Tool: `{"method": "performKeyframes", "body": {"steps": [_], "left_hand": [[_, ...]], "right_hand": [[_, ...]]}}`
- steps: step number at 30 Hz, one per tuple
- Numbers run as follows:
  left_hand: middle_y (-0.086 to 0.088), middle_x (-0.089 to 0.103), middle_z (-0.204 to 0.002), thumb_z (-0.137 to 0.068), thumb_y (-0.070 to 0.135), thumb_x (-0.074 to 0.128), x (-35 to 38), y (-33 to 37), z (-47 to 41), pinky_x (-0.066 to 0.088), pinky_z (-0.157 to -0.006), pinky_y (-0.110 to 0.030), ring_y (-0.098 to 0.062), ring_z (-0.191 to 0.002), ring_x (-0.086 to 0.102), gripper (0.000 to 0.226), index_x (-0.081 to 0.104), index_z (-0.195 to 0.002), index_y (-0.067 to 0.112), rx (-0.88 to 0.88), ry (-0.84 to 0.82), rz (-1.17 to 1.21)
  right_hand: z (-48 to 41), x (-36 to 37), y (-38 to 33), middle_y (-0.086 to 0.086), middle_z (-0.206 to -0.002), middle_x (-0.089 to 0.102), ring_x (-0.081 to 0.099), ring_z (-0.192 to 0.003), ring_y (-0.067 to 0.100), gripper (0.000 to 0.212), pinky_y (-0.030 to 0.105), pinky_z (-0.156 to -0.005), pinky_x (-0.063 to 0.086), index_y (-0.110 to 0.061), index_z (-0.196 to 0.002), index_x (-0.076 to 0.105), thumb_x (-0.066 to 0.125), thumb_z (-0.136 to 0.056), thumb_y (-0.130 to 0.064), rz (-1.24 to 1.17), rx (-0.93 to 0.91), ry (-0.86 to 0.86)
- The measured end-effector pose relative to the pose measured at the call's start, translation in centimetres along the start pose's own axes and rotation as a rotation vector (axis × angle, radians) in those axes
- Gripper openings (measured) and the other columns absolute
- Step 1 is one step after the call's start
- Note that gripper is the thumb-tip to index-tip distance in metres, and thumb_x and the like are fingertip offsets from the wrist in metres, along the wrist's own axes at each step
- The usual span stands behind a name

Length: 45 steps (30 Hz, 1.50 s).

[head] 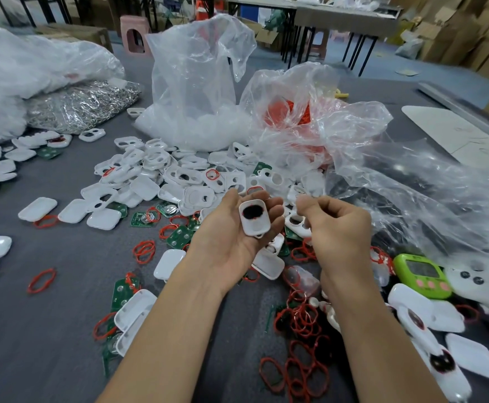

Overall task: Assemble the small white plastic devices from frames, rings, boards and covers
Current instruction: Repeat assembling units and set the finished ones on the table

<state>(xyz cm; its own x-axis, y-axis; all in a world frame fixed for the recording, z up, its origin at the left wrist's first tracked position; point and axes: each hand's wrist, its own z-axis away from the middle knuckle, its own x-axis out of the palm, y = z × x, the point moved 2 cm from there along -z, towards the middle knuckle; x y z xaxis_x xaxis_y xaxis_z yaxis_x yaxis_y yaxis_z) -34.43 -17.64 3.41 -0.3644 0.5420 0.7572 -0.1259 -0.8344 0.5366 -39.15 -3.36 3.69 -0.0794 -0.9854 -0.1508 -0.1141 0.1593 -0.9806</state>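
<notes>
My left hand [223,237] lies palm up over the table and holds a white frame [253,218] on its curled fingers. The frame has a red ring round a dark opening. My right hand [336,225] hovers just right of it, fingers curled, thumb against forefinger, and nothing shows between them. Behind the hands lies a heap of white frames [179,175]. Loose red rings [301,318], green boards [179,237] and white covers [37,209] are scattered over the grey table.
Clear plastic bags [196,82] stand behind the heap, one with red parts [289,114]. A bag of silver metal pieces [83,104] lies at the back left. A green timer [421,274] and a white controller [484,286] sit at the right.
</notes>
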Motion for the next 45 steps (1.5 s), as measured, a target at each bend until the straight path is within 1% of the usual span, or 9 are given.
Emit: {"method": "performKeyframes", "body": {"steps": [6, 10, 16, 23, 27, 32, 35, 39, 45], "left_hand": [[-0.020, 0.070, -0.103, -0.109, 0.039, 0.036, -0.2, 0.3, 0.1, 0.061, -0.084, -0.041, -0.029, -0.089, 0.070, 0.049, 0.065, -0.110, 0.000, 0.018, -0.020, 0.017], [-0.018, 0.068, -0.106, -0.109, 0.042, 0.030, 0.3, 0.0, 0.3, 0.051, -0.101, -0.044, -0.029, -0.097, 0.066, 0.052, 0.065, -0.103, 0.004, 0.048, -0.086, -0.037], [-0.018, 0.062, -0.113, -0.110, 0.042, 0.026, 1.0, -0.5, 0.4, 0.035, -0.119, -0.053, -0.034, -0.113, 0.057, 0.049, 0.061, -0.100, 0.008, 0.049, -0.152, -0.081], [-0.021, 0.057, -0.112, -0.109, 0.041, 0.031, 0.9, -0.8, 0.2, 0.043, -0.110, -0.047, -0.033, -0.112, 0.053, 0.045, 0.061, -0.102, 0.007, 0.058, -0.173, -0.061], [-0.015, 0.063, -0.102, -0.109, 0.043, 0.031, 0.7, -0.5, 0.2, 0.053, -0.093, -0.038, -0.028, -0.101, 0.060, 0.047, 0.060, -0.100, 0.008, 0.059, -0.183, -0.029], [-0.014, 0.069, -0.097, -0.106, 0.044, 0.036, -0.2, -0.1, -0.1, 0.056, -0.096, -0.044, -0.025, -0.090, 0.066, 0.048, 0.065, -0.095, 0.007, 0.064, -0.168, -0.016], [-0.014, 0.068, -0.098, -0.107, 0.046, 0.035, -0.6, 0.5, -0.1, 0.056, -0.093, -0.043, -0.025, -0.090, 0.064, 0.052, 0.067, -0.095, 0.007, 0.053, -0.141, 0.000], [-0.014, 0.069, -0.090, -0.109, 0.048, 0.029, -1.3, 1.9, 0.0, 0.055, -0.083, -0.038, -0.024, -0.081, 0.063, 0.056, 0.064, -0.095, 0.007, 0.059, -0.059, 0.056], [-0.014, 0.065, -0.082, -0.109, 0.042, 0.036, -2.4, 3.5, -0.1, 0.057, -0.063, -0.030, -0.022, -0.071, 0.060, 0.050, 0.061, -0.084, 0.006, 0.114, 0.118, 0.138]], "right_hand": [[0.2, 0.3, -0.2, -0.015, -0.072, 0.074, 0.068, -0.067, 0.001, 0.005, 0.018, -0.060, 0.051, -0.032, -0.079, 0.077, 0.081, -0.082, -0.033, 0.108, -0.069, -0.061], [1.1, 1.9, 0.0, -0.024, -0.095, 0.072, 0.066, -0.086, -0.004, 0.050, 0.014, -0.070, 0.051, -0.037, -0.119, 0.071, 0.074, -0.070, -0.046, 0.187, -0.073, -0.181], [1.1, 2.7, 0.3, -0.019, -0.084, 0.073, 0.067, -0.074, 0.000, 0.036, 0.020, -0.067, 0.051, -0.037, -0.102, 0.072, 0.073, -0.067, -0.036, 0.148, -0.074, -0.261], [1.4, 2.7, 0.3, -0.007, -0.085, 0.076, 0.073, -0.082, 0.015, 0.032, 0.046, -0.083, 0.062, -0.049, -0.093, 0.074, 0.070, -0.068, -0.030, 0.085, -0.028, -0.269], [1.4, 2.6, 0.1, -0.005, -0.092, 0.079, 0.075, -0.091, 0.015, 0.026, 0.045, -0.092, 0.060, -0.030, -0.098, 0.079, 0.071, -0.073, -0.032, -0.095, 0.108, -0.242], [0.5, 1.0, -0.1, -0.006, -0.088, 0.079, 0.071, -0.076, 0.006, 0.013, 0.029, -0.075, 0.056, -0.026, -0.097, 0.079, 0.068, -0.089, -0.023, -0.155, 0.110, -0.080], [0.2, 0.8, -0.1, -0.010, -0.088, 0.078, 0.071, -0.079, 0.006, 0.012, 0.031, -0.078, 0.058, -0.030, -0.093, 0.078, 0.069, -0.088, -0.024, -0.081, 0.072, -0.057], [-1.5, 2.2, -0.8, -0.020, -0.083, 0.075, 0.070, -0.080, -0.005, 0.017, 0.016, -0.070, 0.056, -0.031, -0.101, 0.078, 0.069, -0.091, -0.020, 0.183, -0.029, -0.139], [-6.7, 7.8, -3.5, -0.004, -0.106, 0.078, 0.072, -0.089, 0.008, 0.033, 0.022, -0.085, 0.059, -0.022, -0.106, 0.081, 0.062, -0.089, -0.001, 0.592, -0.192, -0.396]]}}
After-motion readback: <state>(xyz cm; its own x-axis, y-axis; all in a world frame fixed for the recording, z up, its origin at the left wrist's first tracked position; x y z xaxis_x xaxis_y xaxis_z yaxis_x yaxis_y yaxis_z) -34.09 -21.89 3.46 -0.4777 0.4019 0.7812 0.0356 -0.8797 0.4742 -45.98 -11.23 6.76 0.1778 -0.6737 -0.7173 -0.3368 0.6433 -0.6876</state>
